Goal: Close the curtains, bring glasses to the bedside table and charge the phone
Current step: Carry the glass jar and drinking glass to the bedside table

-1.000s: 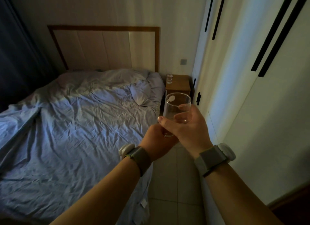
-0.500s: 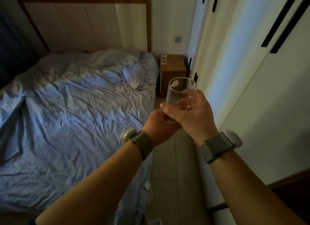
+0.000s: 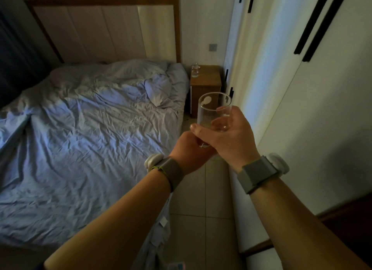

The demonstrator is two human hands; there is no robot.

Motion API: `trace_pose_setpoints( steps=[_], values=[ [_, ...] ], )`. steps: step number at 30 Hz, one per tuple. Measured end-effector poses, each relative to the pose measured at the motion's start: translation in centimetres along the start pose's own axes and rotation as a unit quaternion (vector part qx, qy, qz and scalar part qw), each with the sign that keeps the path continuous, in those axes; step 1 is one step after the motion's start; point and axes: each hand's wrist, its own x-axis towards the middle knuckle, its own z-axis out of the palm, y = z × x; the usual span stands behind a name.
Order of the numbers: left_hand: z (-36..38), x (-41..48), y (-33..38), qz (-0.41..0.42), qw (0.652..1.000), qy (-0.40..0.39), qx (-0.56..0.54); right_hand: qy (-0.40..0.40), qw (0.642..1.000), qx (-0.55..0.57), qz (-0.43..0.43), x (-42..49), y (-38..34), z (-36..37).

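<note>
Head view: the right hand (image 3: 227,136) holds a clear drinking glass (image 3: 211,108) upright in front of the body, above the strip of tiled floor (image 3: 201,199) between the bed (image 3: 90,128) and the wardrobe (image 3: 302,88). Its fingers (image 3: 223,108) are curled round the far side of the glass and show through the wall, while the thumb lies across the near side, low on the body, so the grip closes on the lower half and the rim stands free above it. The glass looks empty, with a pale sticker near the rim.

The left hand (image 3: 189,149) sits just below and to the left of the right one, back toward the camera, pressed up against the base of the glass. Its fingers are hidden behind the right hand and the glass, so I cannot tell whether they grip the base or only rest against it. Both wrists carry grey bands with white pods.

Farther on, the wooden bedside desk (image 3: 209,78) stands in the corner between the bed and the wardrobe, well apart from the hands. A second glass item (image 3: 195,70) stands on its left rear part. The bed has rumpled pale blue sheets and a panelled headboard (image 3: 100,28); a dark curtain (image 3: 16,58) fills the left edge.
</note>
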Motion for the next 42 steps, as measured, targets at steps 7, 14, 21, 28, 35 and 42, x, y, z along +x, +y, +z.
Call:
trace_pose_setpoints(
  steps=[7, 14, 21, 28, 35, 42],
  values=[
    [2.6, 1.0, 1.8, 0.007, 1.000, 0.001, 0.007, -0.007, 1.000, 0.011, -0.007, 0.5, 0.7, -3.5],
    [3.5, 3.4, 2.7, 0.032, 0.998, -0.019, 0.045, -0.007, 1.000, 0.020, -0.003, 2.4, 1.1, -5.0],
    [4.6, 8.2, 1.4, 0.021, 0.999, -0.041, -0.017, 0.019, 1.000, 0.023, 0.010, 6.4, 2.2, -5.5],
    [3.8, 15.3, -2.4, 0.004, 0.998, -0.031, -0.046, 0.015, 0.999, 0.024, 0.032, 14.7, 3.2, -3.0],
    [-1.0, 27.1, -8.3, -0.021, 0.997, 0.020, -0.071, 0.002, 0.999, 0.024, 0.038, 28.7, 3.1, 3.1],
    [-4.5, 36.4, -12.5, -0.054, 0.994, 0.038, -0.092, 0.011, 0.998, 0.045, 0.046, 39.0, 2.4, 6.5]
  ],
)
